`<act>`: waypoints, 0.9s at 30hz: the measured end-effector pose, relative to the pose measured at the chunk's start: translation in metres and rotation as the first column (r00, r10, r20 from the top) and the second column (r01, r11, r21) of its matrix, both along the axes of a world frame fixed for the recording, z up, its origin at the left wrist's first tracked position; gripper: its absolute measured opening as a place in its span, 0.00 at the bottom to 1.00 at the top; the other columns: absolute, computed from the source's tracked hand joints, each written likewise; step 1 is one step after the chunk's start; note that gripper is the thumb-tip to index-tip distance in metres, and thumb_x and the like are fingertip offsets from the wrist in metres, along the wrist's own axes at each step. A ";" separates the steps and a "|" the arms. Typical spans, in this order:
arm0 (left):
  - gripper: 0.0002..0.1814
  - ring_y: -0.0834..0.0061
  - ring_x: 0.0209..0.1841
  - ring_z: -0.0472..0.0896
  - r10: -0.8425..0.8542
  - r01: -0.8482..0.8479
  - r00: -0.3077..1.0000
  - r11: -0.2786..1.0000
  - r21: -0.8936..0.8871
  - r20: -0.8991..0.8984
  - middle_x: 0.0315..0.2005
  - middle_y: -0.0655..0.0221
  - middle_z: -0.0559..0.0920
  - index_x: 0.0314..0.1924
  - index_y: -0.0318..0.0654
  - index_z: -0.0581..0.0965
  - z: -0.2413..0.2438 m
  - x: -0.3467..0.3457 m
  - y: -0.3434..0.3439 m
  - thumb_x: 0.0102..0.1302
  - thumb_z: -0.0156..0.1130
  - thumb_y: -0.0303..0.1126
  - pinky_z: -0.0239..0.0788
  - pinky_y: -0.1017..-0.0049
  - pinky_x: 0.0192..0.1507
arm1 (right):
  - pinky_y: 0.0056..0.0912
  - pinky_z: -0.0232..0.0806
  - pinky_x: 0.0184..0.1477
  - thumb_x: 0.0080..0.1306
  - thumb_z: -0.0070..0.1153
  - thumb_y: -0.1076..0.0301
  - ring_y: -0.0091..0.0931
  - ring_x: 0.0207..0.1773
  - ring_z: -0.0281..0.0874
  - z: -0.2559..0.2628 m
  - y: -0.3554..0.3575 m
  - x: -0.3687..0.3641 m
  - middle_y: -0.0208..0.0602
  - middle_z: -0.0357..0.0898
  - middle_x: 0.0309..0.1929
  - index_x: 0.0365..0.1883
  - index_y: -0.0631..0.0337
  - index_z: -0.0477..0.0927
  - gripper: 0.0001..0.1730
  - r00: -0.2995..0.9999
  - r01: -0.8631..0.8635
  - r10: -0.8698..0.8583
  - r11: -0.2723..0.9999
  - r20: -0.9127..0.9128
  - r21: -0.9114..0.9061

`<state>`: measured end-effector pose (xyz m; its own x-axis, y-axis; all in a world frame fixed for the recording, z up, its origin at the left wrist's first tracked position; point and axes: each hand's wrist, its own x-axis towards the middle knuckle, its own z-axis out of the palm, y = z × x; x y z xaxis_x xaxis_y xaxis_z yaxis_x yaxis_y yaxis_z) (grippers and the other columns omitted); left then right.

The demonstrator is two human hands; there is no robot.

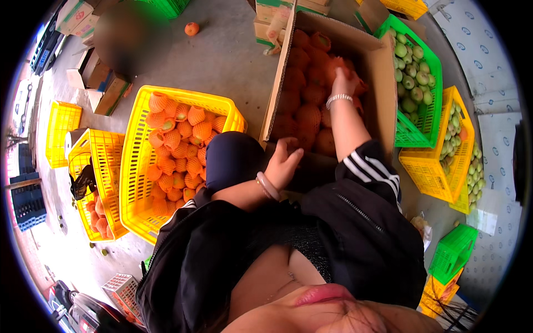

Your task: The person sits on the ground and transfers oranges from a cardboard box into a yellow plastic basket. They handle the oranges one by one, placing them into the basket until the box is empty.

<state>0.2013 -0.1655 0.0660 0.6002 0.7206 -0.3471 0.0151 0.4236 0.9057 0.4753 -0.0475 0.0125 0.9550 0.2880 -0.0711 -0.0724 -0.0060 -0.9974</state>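
A deep cardboard box [379, 79] stands before me, its bottom covered with round fruits in orange foam nets [308, 116]. Inside it, my right hand [346, 83] is on a netted fruit [335, 66] near the far right part, its fingers curled over it. My left hand [283, 162] hovers at the box's near left edge, fingers bent and apart, holding nothing. To the left, a yellow plastic crate [137, 166] holds many fruits in the same orange nets [179, 154], beside my left knee.
Green crate [437, 112] and yellow crate [429, 175] with green fruits stand right of the box. More yellow crates [112, 166] are at left. One netted fruit [192, 28] lies on the concrete floor [225, 54]. Cardboard boxes [106, 93] lie at upper left, near a blurred area.
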 end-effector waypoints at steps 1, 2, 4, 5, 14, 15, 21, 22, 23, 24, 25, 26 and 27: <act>0.21 0.76 0.48 0.77 -0.035 0.035 0.999 0.999 -0.012 -0.026 0.50 0.65 0.74 0.60 0.37 0.65 0.000 -0.005 0.001 0.70 0.56 0.31 0.73 0.76 0.41 | 0.43 0.63 0.62 0.55 0.64 0.61 0.46 0.61 0.67 0.009 0.015 0.006 0.58 0.64 0.63 0.63 0.65 0.63 0.40 0.996 0.043 -0.037 0.996 0.079 -0.079; 0.21 0.80 0.44 0.76 -0.039 0.039 0.999 0.999 -0.023 -0.015 0.45 0.67 0.76 0.60 0.38 0.65 0.001 -0.007 0.001 0.69 0.57 0.30 0.72 0.78 0.41 | 0.43 0.63 0.63 0.55 0.64 0.61 0.47 0.62 0.67 0.017 0.029 0.015 0.60 0.64 0.63 0.63 0.65 0.63 0.40 0.995 0.076 -0.061 0.973 0.076 -0.218; 0.21 0.81 0.42 0.75 -0.075 0.075 0.997 0.996 -0.041 0.010 0.43 0.68 0.76 0.60 0.38 0.65 0.005 -0.011 0.001 0.69 0.57 0.30 0.71 0.79 0.41 | 0.44 0.63 0.63 0.54 0.65 0.61 0.48 0.61 0.68 0.014 0.051 0.039 0.62 0.64 0.62 0.61 0.67 0.64 0.39 0.990 0.127 -0.099 0.932 0.101 -0.338; 0.21 0.82 0.41 0.74 -0.094 0.095 0.995 0.994 -0.050 0.023 0.41 0.69 0.77 0.60 0.38 0.65 0.005 -0.012 0.002 0.69 0.57 0.29 0.70 0.79 0.41 | 0.44 0.64 0.63 0.55 0.64 0.61 0.49 0.61 0.69 0.009 0.062 0.053 0.63 0.64 0.62 0.60 0.68 0.64 0.38 0.987 0.140 -0.106 0.936 0.121 -0.323; 0.19 0.77 0.42 0.76 -0.143 0.143 0.990 0.988 0.062 0.000 0.45 0.64 0.75 0.56 0.38 0.70 -0.001 -0.010 -0.002 0.65 0.59 0.30 0.70 0.75 0.47 | 0.42 0.65 0.63 0.63 0.57 0.51 0.49 0.60 0.71 -0.048 0.105 0.118 0.64 0.68 0.61 0.62 0.72 0.65 0.38 0.891 -0.016 0.312 0.747 0.329 -0.665; 0.19 0.75 0.42 0.77 -0.162 0.164 0.986 0.984 0.075 -0.034 0.46 0.63 0.74 0.55 0.37 0.71 0.003 -0.010 0.000 0.65 0.60 0.30 0.70 0.75 0.48 | 0.43 0.65 0.63 0.63 0.57 0.50 0.49 0.61 0.71 -0.048 0.099 0.121 0.64 0.68 0.61 0.62 0.72 0.65 0.39 0.881 -0.015 0.326 0.742 0.341 -0.671; 0.15 0.62 0.46 0.77 -0.161 0.167 0.986 0.959 0.227 -0.042 0.43 0.57 0.76 0.47 0.35 0.75 0.002 -0.003 -0.004 0.62 0.59 0.33 0.70 0.68 0.50 | 0.45 0.65 0.65 0.65 0.54 0.45 0.52 0.63 0.68 -0.068 0.061 0.144 0.69 0.66 0.62 0.64 0.75 0.64 0.43 0.870 -0.004 0.281 0.825 0.405 -0.565; 0.15 0.57 0.47 0.77 -0.152 0.152 0.988 0.969 0.195 -0.016 0.43 0.54 0.76 0.44 0.36 0.75 0.010 -0.005 -0.004 0.58 0.59 0.35 0.69 0.66 0.53 | 0.46 0.67 0.63 0.64 0.55 0.48 0.54 0.62 0.69 -0.069 0.055 0.139 0.68 0.68 0.61 0.63 0.76 0.65 0.41 0.794 0.065 0.304 0.819 0.526 -0.570; 0.15 0.57 0.47 0.77 -0.127 0.126 0.992 0.975 0.182 -0.007 0.41 0.55 0.77 0.43 0.36 0.76 0.013 -0.006 -0.003 0.58 0.59 0.35 0.69 0.66 0.52 | 0.46 0.68 0.62 0.65 0.55 0.55 0.52 0.60 0.71 -0.043 0.056 0.079 0.66 0.70 0.59 0.62 0.77 0.66 0.37 0.788 0.019 0.351 0.807 0.506 -0.590; 0.13 0.58 0.46 0.77 -0.123 0.114 0.992 0.973 0.200 0.032 0.40 0.56 0.77 0.42 0.36 0.76 0.019 -0.010 -0.001 0.58 0.59 0.33 0.70 0.65 0.51 | 0.45 0.69 0.60 0.66 0.53 0.57 0.50 0.58 0.73 -0.010 0.047 0.033 0.64 0.73 0.56 0.60 0.78 0.67 0.33 0.765 -0.168 0.432 0.850 0.477 -0.500; 0.12 0.59 0.45 0.77 -0.121 0.102 0.990 0.970 0.219 0.079 0.39 0.57 0.78 0.41 0.36 0.76 0.025 -0.014 0.000 0.57 0.60 0.32 0.70 0.65 0.49 | 0.44 0.70 0.59 0.67 0.52 0.60 0.48 0.55 0.75 0.012 0.041 0.007 0.61 0.75 0.54 0.59 0.79 0.69 0.30 0.725 -0.347 0.511 0.850 0.461 -0.396; 0.10 0.59 0.43 0.78 -0.099 0.044 0.983 0.946 0.322 0.155 0.38 0.58 0.78 0.40 0.37 0.76 0.029 -0.018 0.003 0.57 0.59 0.30 0.70 0.66 0.47 | 0.42 0.70 0.58 0.69 0.50 0.62 0.44 0.56 0.75 0.012 0.031 0.004 0.58 0.74 0.57 0.61 0.77 0.67 0.29 0.733 -0.411 0.555 0.822 0.394 -0.394; 0.09 0.60 0.41 0.78 -0.088 -0.016 0.969 0.910 0.414 0.231 0.37 0.59 0.78 0.39 0.37 0.76 0.033 -0.024 0.008 0.57 0.59 0.27 0.71 0.66 0.45 | 0.40 0.70 0.57 0.70 0.48 0.64 0.40 0.57 0.74 0.005 0.019 0.003 0.55 0.72 0.59 0.63 0.76 0.65 0.28 0.737 -0.469 0.594 0.793 0.323 -0.388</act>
